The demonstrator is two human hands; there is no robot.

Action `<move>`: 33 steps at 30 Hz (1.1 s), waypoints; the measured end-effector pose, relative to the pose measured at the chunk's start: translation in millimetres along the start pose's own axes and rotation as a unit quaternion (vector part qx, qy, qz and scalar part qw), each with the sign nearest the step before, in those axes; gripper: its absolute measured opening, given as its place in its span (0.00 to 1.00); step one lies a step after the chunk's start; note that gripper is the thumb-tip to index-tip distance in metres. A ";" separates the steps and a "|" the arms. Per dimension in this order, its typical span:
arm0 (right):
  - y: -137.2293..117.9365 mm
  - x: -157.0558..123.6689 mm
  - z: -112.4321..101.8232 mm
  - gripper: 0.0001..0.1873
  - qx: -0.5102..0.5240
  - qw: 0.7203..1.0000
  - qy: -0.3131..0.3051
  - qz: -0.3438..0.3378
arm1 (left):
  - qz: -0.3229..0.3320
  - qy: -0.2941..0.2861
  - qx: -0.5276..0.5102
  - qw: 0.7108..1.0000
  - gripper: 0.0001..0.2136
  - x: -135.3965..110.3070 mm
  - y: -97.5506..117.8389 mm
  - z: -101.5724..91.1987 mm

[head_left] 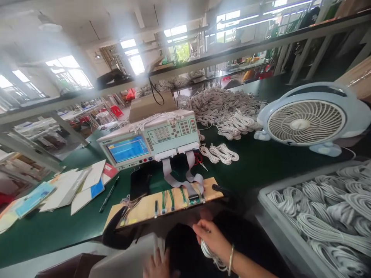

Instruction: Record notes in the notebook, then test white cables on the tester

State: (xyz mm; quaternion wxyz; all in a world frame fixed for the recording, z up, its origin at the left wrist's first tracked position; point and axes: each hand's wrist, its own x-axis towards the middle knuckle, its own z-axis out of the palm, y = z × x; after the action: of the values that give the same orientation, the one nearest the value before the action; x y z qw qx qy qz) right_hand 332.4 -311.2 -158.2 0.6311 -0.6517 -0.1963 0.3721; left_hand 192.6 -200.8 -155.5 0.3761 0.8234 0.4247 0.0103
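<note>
Cable bundle [213, 255] gripped in right hand [213, 239].

A matt green tabletop [261, 162] is seen; at twelve o'clock, smooth plastic cable coils [228, 112]; a bare wooden board [150, 206].

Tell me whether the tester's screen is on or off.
On. The tester screen glows blue with lines of readout, too blurred to read.

Tester [150, 141] behind wooden board [162, 202]; fan [307, 121] right; papers [66, 189] left.
</note>
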 end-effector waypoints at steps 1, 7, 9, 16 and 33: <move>-2.3 1.4 2.3 0.24 0.018 1.000 0.014 0.007 | 0.031 -0.025 -0.051 0.998 0.22 -0.5 0.1 4.9; -21.0 3.2 0.7 0.15 0.023 0.997 0.037 -0.061 | 0.069 -0.169 -0.467 0.865 0.23 7.7 54.1 48.3; -25.8 1.8 -13.6 0.13 -0.031 0.995 0.020 -0.097 | 0.013 -0.173 -0.517 0.838 0.23 14.2 67.2 48.7; -27.4 -9.9 -53.5 0.19 -0.268 0.947 0.004 -0.176 | -0.092 -0.217 -0.557 0.797 0.26 14.3 78.7 40.3; -40.9 -1.2 -62.7 0.13 0.072 0.996 0.031 -0.048 | 0.057 -0.048 -0.444 0.893 0.17 21.7 98.6 36.8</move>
State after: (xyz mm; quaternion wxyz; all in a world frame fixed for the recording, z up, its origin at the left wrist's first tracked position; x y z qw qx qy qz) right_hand 386.3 -349.3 -122.9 0.6994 -0.6055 -0.1807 0.3340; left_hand 287.0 -243.1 -126.5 0.7209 0.5931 0.3100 0.1800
